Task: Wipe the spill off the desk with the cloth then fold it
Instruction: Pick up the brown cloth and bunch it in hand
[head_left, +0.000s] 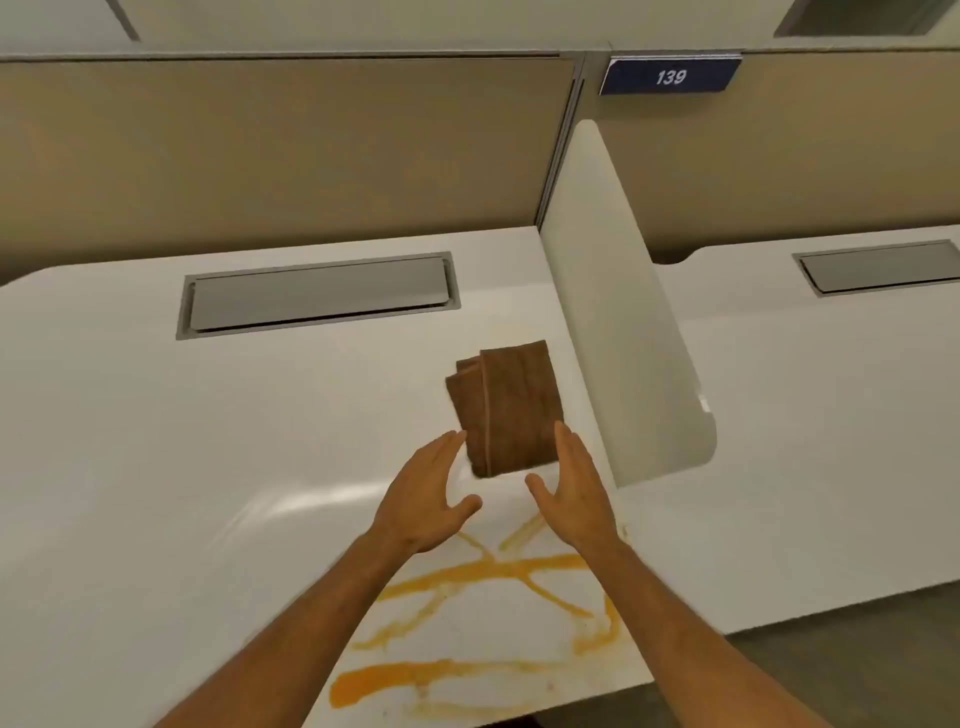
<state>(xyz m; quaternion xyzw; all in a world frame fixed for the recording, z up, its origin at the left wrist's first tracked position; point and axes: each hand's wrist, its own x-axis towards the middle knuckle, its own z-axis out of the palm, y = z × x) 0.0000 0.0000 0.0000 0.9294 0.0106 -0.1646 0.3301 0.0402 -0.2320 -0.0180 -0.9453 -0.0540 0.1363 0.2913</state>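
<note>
Cloth (505, 408) folded on desk (130, 441), spill (483, 571) nearby

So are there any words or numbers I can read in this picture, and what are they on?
"139": white digits on the dark blue sign fixed at the top of the partition wall.
No other writing shows: none on the cloth or the desk.

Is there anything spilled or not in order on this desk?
Yes. Orange streaks of spill cross the desk near its front edge, unwiped. The folded cloth lies askew beyond them, between both open hands.
</note>
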